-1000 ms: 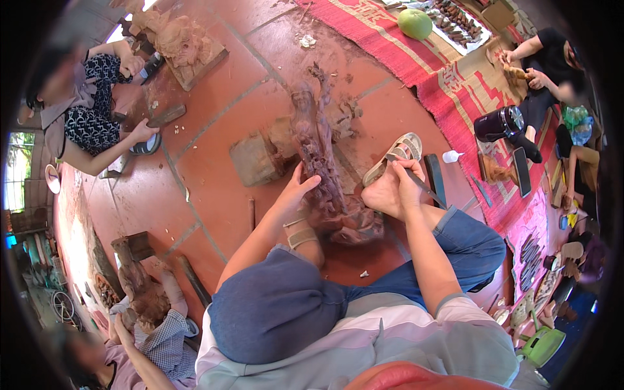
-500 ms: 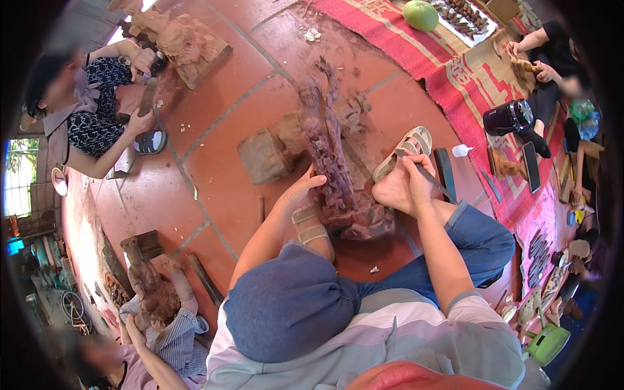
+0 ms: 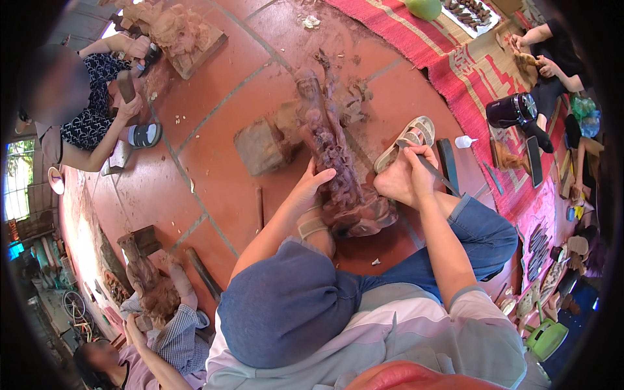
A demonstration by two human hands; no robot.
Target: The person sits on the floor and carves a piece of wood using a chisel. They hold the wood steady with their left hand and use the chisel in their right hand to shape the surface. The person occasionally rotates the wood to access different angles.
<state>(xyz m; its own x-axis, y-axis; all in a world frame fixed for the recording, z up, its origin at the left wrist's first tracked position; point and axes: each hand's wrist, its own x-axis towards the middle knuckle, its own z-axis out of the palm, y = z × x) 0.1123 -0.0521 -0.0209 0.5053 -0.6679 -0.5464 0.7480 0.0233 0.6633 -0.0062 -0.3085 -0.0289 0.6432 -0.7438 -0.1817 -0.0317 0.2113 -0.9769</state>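
A tall reddish-brown carved wooden statue [image 3: 335,159] stands between my legs on its broad knobbly base, leaning slightly to the left. My left hand [image 3: 315,186] grips its left side at mid-height, thumb across the front. To the right of the carving, my right hand [image 3: 418,174] is closed around a slim dark carving tool [image 3: 447,182], whose rear end sticks out towards my right knee. That hand is beside my bare foot, apart from the statue. The tool's exact tip is hard to make out.
Behind the statue another carved wooden piece with a blocky base [image 3: 260,146] lies on the tiles. A sandal [image 3: 416,133], a dark flat bar [image 3: 447,162] and a small white bottle [image 3: 464,141] are at right. Co-workers sit left and far right; one holds a wooden mallet [image 3: 127,86].
My left hand has shifted slightly right on the statue, which has tilted a little. My right hand stays near my foot with the tool. The co-worker at left has raised the mallet upright.
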